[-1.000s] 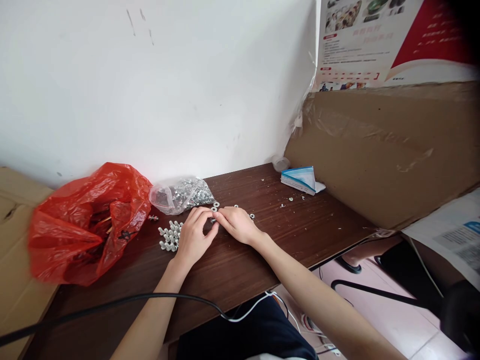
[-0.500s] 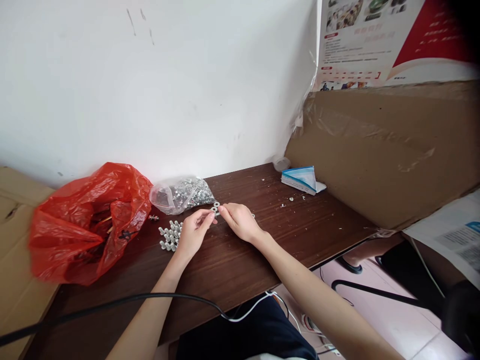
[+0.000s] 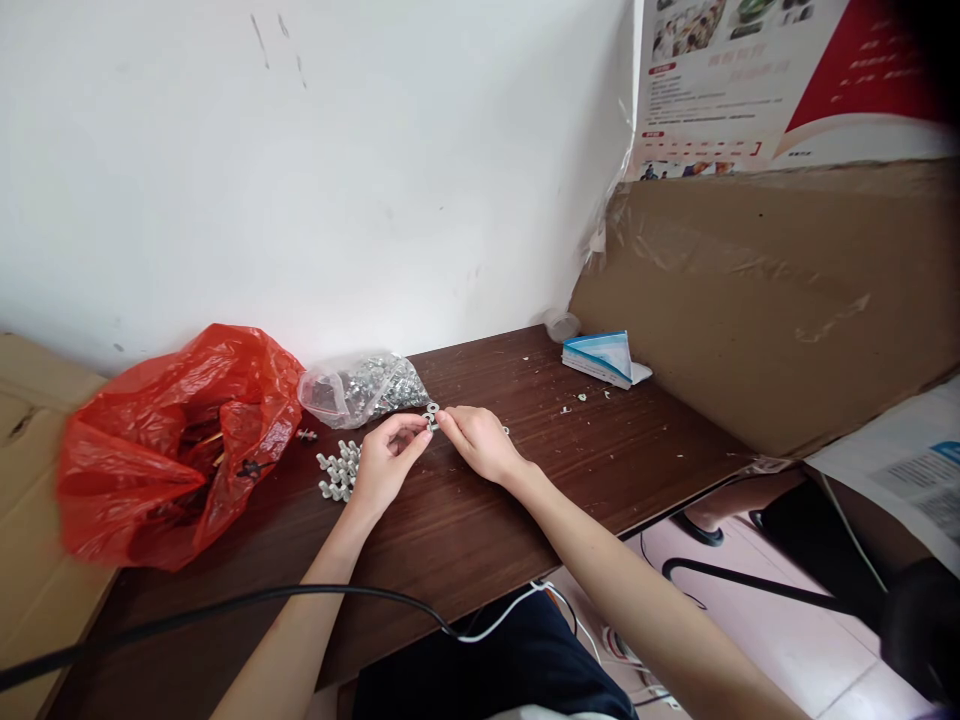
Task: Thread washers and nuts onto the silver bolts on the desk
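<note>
Over the middle of the dark table, my left hand (image 3: 388, 462) is closed in a pinch, thumb and forefinger at a small flat metal washer (image 3: 427, 418). Another washer (image 3: 433, 408) shows just beyond, beside my right thumb. My right hand (image 3: 478, 442) is closed, its fingertips almost meeting the left ones; its curled fingers hide whatever they grip. Left of my left hand stands a group of several grey metal bolt-like pieces (image 3: 340, 470), partly covered by that hand. Behind them lies a clear plastic bag (image 3: 367, 388) of small shiny metal parts.
A crumpled red plastic bag (image 3: 180, 440) sits open at the left, with a small metal piece (image 3: 307, 435) near it. A blue-and-white folded packet (image 3: 598, 358) lies at the back right, before a cardboard sheet (image 3: 750, 290). A black cable (image 3: 300, 592) crosses above my left forearm.
Both hands stay almost in place. My left fingers have shifted very slightly around the small washer, and little else differs.
</note>
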